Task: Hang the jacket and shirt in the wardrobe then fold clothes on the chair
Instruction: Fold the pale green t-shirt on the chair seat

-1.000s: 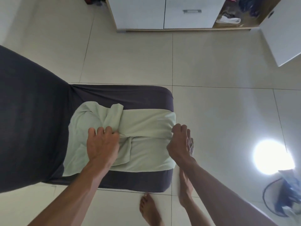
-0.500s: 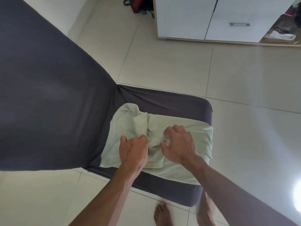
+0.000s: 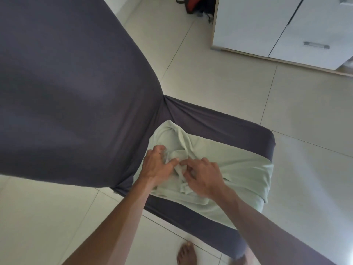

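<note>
two hands are down on a pale green garment that lies spread over the seat of a chair with a dark grey cover. the left hand sits at the seat's back edge right by the backrest, fingers curled into a bunched bit of the cloth. the right hand is just beside it, nearly touching, its fingertips pinching a crumpled fold near the middle of the seat. so both hands are holding fabric, not flat or wide. the garment covers most of the seat, and its far end drapes over the seat's right edge, with dark cover showing along the front edge and the far corner. the chair stands on a light tiled floor. a white wardrobe with a metal handle is well beyond the chair, and a red and black bag lies beside it. one bare foot shows by the seat's front edge.
</note>
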Action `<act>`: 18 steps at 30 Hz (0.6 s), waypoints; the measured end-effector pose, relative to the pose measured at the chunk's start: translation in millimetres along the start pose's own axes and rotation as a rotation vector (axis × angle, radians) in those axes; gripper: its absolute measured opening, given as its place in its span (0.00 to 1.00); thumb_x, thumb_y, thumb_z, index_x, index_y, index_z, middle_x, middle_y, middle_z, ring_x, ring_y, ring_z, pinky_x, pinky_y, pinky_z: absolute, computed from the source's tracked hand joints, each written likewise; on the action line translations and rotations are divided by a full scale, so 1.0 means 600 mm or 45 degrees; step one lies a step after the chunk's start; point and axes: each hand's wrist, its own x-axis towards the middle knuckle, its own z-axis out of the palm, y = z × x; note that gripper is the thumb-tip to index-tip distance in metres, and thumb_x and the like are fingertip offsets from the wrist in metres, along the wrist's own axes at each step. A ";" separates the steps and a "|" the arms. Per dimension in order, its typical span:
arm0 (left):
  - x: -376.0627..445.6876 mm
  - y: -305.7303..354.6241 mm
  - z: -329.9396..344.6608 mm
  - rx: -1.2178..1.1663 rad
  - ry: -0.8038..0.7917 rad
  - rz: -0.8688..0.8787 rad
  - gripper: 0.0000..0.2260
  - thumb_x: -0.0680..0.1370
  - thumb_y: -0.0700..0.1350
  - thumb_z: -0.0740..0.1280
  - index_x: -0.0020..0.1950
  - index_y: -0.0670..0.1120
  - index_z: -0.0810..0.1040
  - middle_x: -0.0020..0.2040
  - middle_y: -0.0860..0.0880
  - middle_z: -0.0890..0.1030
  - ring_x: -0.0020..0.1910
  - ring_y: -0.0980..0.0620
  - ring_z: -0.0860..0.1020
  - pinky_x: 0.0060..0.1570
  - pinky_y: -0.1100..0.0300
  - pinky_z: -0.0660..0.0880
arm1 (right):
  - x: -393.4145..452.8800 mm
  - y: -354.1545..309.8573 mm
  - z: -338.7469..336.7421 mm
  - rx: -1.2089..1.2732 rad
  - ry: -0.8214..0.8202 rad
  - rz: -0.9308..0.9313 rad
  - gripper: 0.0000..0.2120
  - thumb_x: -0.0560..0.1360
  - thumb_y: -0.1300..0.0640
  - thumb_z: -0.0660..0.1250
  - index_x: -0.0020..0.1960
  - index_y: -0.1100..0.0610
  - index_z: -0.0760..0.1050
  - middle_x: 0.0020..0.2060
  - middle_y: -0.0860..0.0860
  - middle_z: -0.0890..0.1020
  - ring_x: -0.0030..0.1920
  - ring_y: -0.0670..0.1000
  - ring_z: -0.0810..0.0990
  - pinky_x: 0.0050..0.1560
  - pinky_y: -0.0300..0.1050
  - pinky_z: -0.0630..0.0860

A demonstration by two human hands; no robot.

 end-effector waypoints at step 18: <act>-0.068 -0.037 0.002 -0.466 -0.005 -0.231 0.10 0.69 0.41 0.67 0.28 0.45 0.72 0.25 0.47 0.72 0.27 0.50 0.73 0.30 0.57 0.71 | -0.082 0.052 -0.012 -0.128 0.389 -0.299 0.05 0.68 0.54 0.59 0.44 0.52 0.71 0.36 0.45 0.76 0.39 0.52 0.75 0.43 0.49 0.74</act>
